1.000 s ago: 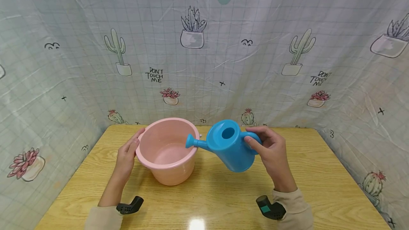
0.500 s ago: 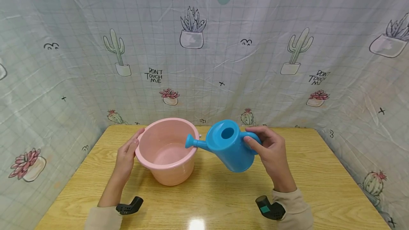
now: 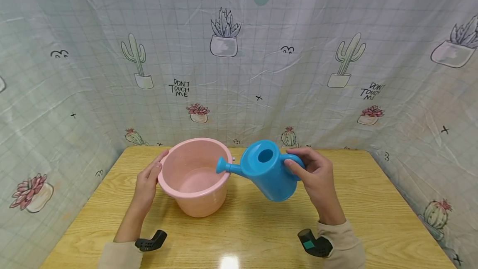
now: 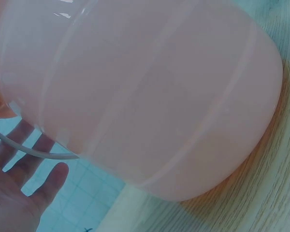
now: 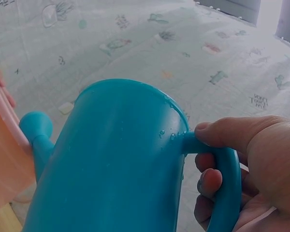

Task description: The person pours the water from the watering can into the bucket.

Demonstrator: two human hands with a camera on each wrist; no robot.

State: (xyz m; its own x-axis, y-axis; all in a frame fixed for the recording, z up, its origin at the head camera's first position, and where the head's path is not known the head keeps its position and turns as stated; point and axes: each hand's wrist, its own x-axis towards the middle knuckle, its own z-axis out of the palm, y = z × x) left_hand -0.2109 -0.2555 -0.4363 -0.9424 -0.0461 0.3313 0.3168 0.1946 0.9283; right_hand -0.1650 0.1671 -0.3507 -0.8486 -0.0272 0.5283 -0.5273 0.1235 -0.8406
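A pink plastic bucket (image 3: 203, 202) is at the left of the wooden table, its opening facing up toward the head camera. My left hand (image 3: 146, 182) grips its left rim, the thumb over the edge and fingers along the outside. Below those fingers, the left wrist view shows the bucket's thin handle (image 4: 48, 155). My right hand (image 3: 317, 173) holds a blue watering can (image 3: 274, 182) by its handle, fingers curled through the loop. The can leans left, and its spout head (image 3: 222, 165) overlaps the bucket's right rim. Water drops (image 5: 173, 137) cling to the can near the handle.
The wooden table (image 3: 373, 211) spreads under both hands. A grey-white curtain (image 3: 261, 74) printed with cacti surrounds it at the back and sides. Black camera mounts (image 3: 151, 242) sit at both wrists, over beige sleeves (image 3: 341, 240).
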